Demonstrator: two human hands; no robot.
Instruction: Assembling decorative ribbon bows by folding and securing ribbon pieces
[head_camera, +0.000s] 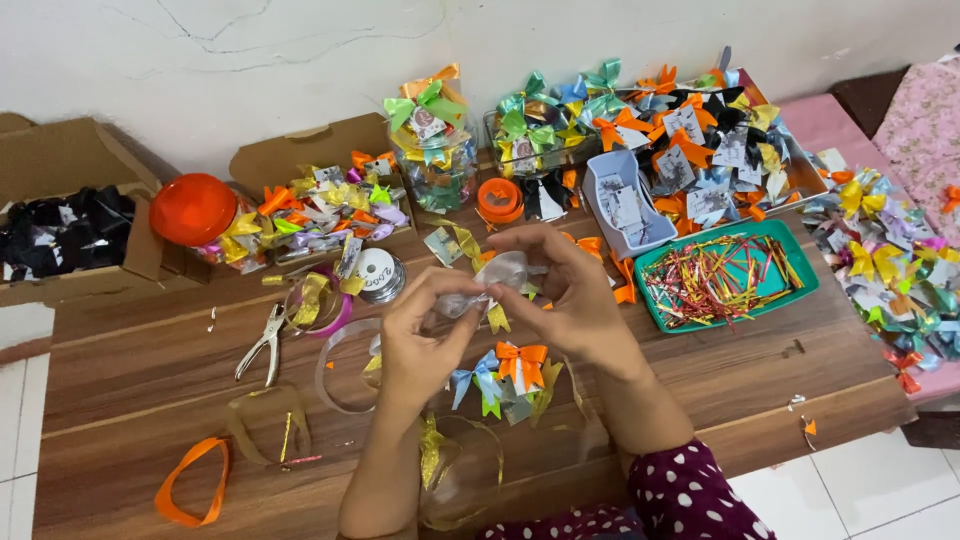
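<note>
Head view: both hands meet above the wooden table (140, 350). Our left hand (420, 335) and right hand (575, 295) pinch a small clear plastic bag (490, 285) between fingertips, just above an orange bow (522, 362) and near the green tray (805, 275).

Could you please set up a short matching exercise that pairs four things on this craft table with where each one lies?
Things:
1. green tray
2. pliers
3. orange ribbon loop
4. clear ribbon piece

Places:
A. near left corner of the table
B. between the fingers of the left hand and right hand
C. right of the hands, full of thin coloured ties
D. left of the hands, beside a pink ring

Pairs: 1-C, 2-D, 3-A, 4-B
</note>
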